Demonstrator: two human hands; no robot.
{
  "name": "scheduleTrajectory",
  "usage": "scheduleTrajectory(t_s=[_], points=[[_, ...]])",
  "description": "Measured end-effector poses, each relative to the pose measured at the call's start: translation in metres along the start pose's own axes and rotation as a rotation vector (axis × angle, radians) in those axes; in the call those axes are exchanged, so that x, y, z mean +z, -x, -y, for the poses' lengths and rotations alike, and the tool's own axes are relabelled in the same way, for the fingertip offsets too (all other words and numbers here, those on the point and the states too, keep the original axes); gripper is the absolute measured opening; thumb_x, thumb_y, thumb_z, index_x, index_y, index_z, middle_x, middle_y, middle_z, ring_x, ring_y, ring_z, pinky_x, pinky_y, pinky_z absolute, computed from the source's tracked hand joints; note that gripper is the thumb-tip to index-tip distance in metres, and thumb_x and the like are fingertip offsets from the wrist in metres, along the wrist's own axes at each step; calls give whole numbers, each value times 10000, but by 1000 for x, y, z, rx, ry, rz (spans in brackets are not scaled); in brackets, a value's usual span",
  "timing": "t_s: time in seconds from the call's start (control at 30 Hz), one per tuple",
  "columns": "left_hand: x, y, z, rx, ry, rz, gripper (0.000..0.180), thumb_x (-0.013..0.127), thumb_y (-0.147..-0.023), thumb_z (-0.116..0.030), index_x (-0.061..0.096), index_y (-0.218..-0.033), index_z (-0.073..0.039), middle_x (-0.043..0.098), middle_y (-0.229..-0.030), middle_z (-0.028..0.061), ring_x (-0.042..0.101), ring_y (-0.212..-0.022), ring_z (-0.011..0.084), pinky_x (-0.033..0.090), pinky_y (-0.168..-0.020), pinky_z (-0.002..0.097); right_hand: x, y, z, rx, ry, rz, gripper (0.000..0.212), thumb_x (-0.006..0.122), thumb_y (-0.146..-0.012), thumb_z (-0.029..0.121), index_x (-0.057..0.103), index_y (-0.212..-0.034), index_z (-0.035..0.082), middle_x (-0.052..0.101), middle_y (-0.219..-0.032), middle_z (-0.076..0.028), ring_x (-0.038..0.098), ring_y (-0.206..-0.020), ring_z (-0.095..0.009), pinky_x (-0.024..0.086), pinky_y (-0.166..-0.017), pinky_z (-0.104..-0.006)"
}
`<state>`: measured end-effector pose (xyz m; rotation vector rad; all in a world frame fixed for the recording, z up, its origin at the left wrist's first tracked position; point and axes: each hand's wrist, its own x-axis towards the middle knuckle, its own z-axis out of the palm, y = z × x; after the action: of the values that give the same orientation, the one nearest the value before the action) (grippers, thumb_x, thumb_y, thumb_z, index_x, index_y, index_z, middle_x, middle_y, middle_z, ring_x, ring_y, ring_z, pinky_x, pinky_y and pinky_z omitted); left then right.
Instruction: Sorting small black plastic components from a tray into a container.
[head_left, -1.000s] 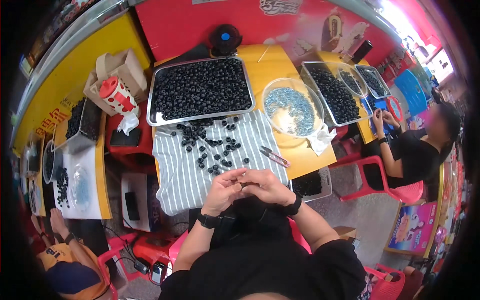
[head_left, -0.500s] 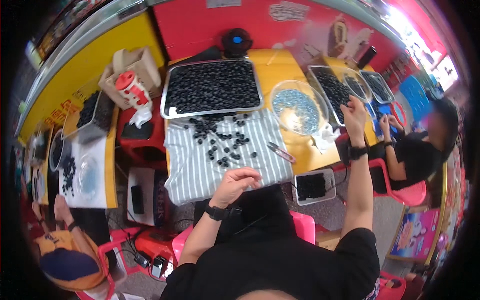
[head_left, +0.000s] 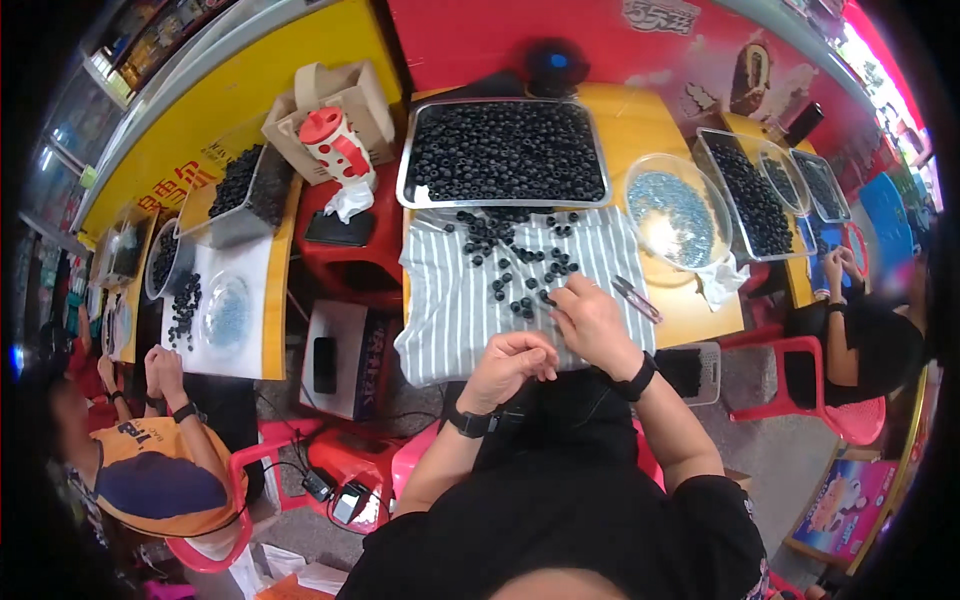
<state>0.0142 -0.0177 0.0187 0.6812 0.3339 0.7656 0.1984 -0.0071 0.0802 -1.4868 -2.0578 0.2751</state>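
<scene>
Small black round pieces with holes [head_left: 505, 268] lie loose on a grey-and-white striped cloth [head_left: 440, 330]. My right hand [head_left: 597, 328] reaches over the cloth's near part, thumb and fingertips pinched at one black piece. Just left of it, my left hand [head_left: 512, 367] is held above the near edge, fingers curled in; whatever they hold is hidden. Behind the cloth stands a clear tray [head_left: 402, 190] heaped with the same black pieces. A pair of thread snips [head_left: 638, 299] lies on the cloth's right side. Further right is a clear round bowl [head_left: 708, 190] of small bluish bits.
Crumpled tissue [head_left: 722, 280] lies beside the bowl. A red stool [head_left: 345, 268] at left carries a dark phone [head_left: 338, 229] and a red-and-white tumbler [head_left: 336, 150]. People sit working at tables on both sides. A black fan [head_left: 556, 68] stands behind the tray.
My right hand has come from the far right, near the tray there, back to the cloth beside my left hand. The view has shifted, so the table appears further right.
</scene>
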Motion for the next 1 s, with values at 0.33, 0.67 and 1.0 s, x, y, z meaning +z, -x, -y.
scheduleTrajectory(t_s=[0.33,0.67,1.0], points=[[2,-12,5,-14,44,-144,116,594,-921,-76,601,-994,15,647,-944,100,651,-783,165,514,-672,247,5,2,-9,22,41,20,90,600,-714,7,548,-778,43,513,-770,-131,557,-778,-345,453,-627,-446],[14,-18,4,58,24,-231,154,564,-916,1,582,-1067,28,640,-924,95,642,-770,147,524,-660,246,-14,5,15,-86,-272,26,196,647,-683,13,614,-874,42,532,-802,-111,569,-733,-325,461,-604,-410],[3,-12,3,10,36,-128,189,573,-908,10,596,-1095,23,656,-919,98,650,-759,156,538,-659,254,-28,6,2,73,-375,49,133,628,-747,4,621,-878,23,571,-808,-130,594,-741,-339,473,-627,-393]])
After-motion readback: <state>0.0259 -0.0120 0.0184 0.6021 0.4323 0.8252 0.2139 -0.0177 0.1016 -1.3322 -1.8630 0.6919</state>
